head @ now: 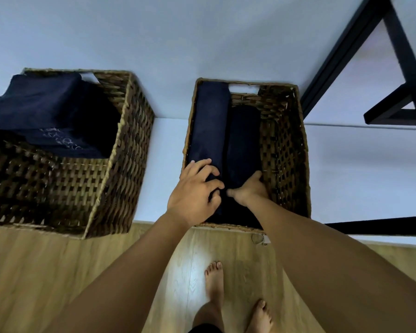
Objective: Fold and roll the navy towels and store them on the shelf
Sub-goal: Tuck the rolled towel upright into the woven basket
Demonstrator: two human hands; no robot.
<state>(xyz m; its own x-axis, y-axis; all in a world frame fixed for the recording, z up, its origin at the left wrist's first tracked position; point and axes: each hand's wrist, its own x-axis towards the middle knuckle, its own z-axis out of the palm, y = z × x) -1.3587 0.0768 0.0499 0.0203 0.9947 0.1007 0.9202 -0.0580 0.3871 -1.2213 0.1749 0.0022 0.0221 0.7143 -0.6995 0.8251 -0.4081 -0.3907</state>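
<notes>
Two rolled navy towels lie side by side in the right wicker basket (283, 150). My left hand (195, 188) rests on the near end of the left roll (210, 121), fingers curled over it. My right hand (250, 189) grips the near end of the right roll (244, 138), which sits lower in the basket. The left wicker basket (65, 183) holds a pile of loosely folded navy towels (41, 109), one with a pale pattern.
Both baskets stand on a white surface (166, 145) against a pale wall. A black metal frame (399, 75) rises at the right. Wooden floor and my bare feet (216, 282) are below.
</notes>
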